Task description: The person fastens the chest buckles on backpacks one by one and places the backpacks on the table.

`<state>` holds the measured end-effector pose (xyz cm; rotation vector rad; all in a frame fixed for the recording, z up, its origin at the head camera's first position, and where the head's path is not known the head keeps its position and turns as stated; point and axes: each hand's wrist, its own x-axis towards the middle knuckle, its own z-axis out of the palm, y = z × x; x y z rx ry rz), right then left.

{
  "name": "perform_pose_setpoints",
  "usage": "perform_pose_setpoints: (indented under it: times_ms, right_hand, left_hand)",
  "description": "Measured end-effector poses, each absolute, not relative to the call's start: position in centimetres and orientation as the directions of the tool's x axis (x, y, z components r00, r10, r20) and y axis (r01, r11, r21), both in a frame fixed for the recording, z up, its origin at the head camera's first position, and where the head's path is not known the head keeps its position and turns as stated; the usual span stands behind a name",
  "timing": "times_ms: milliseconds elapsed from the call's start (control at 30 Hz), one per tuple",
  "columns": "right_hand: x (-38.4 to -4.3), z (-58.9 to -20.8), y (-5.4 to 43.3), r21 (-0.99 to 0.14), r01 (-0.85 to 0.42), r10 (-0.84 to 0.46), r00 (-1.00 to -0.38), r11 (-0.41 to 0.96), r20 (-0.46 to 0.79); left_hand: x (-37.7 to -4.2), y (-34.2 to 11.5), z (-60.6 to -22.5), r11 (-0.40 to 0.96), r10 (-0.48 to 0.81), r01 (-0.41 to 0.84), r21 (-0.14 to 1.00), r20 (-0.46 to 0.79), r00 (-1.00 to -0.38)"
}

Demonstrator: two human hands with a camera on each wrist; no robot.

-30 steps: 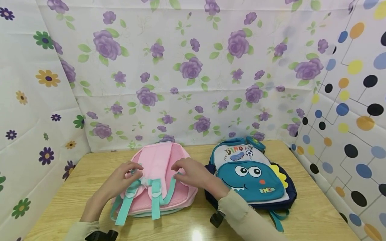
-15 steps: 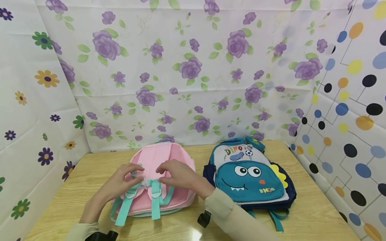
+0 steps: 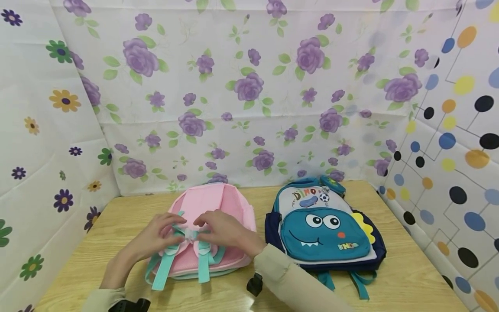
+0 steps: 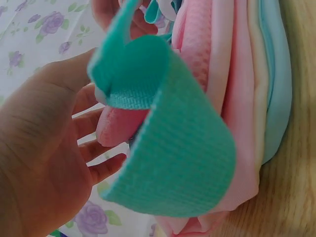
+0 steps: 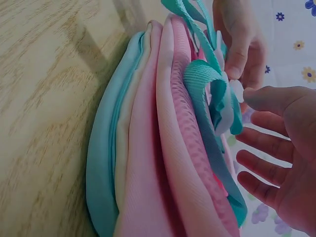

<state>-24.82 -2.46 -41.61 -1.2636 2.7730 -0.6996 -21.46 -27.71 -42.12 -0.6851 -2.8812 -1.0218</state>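
A pink backpack (image 3: pixel 196 203) lies back side up on the table, its aqua shoulder straps (image 3: pixel 204 266) toward the front edge. A small whitish chest-strap buckle (image 3: pixel 190 234) is between the two hands, above the straps. My left hand (image 3: pixel 153 232) pinches the buckle's left side, and an aqua webbing loop (image 4: pixel 182 143) partly hides its fingers in the left wrist view. From the other side my right hand (image 3: pixel 224 229) holds the buckle, its thumb on the white plastic (image 5: pixel 237 91) in the right wrist view. Whether the buckle is fastened cannot be told.
To the right lies a blue dinosaur backpack (image 3: pixel 325 234) with its front pocket up and straps (image 3: pixel 362 284) trailing forward. The wooden table (image 3: pixel 95 247) meets patterned cloth walls (image 3: pixel 249 143) at the back and both sides.
My right hand has moved left from the bag's right side to the buckle. The left hand stays near the same place, and the webbing by the right strap has shifted.
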Motion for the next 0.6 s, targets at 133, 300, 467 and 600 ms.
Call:
perform_pose_setpoints:
  times_ms: [133, 300, 467, 600]
  right_hand:
    - [-25.1, -42.0, -2.9, -0.395, -0.706, -0.712, -0.684, 0.588, 0.161]
    - [-25.4, -42.6, -3.3, -0.401, -0.7, -0.709, -0.688, 0.591, 0.156]
    - [-25.3, -42.9, -3.7, -0.404, -0.693, -0.71, -0.691, 0.597, 0.136]
    - [-25.1, -43.1, -4.0, -0.388, -0.69, -0.703, -0.698, 0.611, 0.133]
  left_hand:
    - [-21.6, -27.5, -42.3, 0.7, 0.404, 0.414, 0.583, 0.154, -0.901]
    - [-21.9, -27.4, -42.7, 0.725, 0.412, 0.433, 0.536, 0.166, -0.896]
    - [-22.2, -27.1, -42.9, 0.762, 0.423, 0.465, 0.451, 0.196, -0.885]
    - [-22.4, -27.0, -43.1, 0.774, 0.426, 0.474, 0.419, 0.21, -0.88]
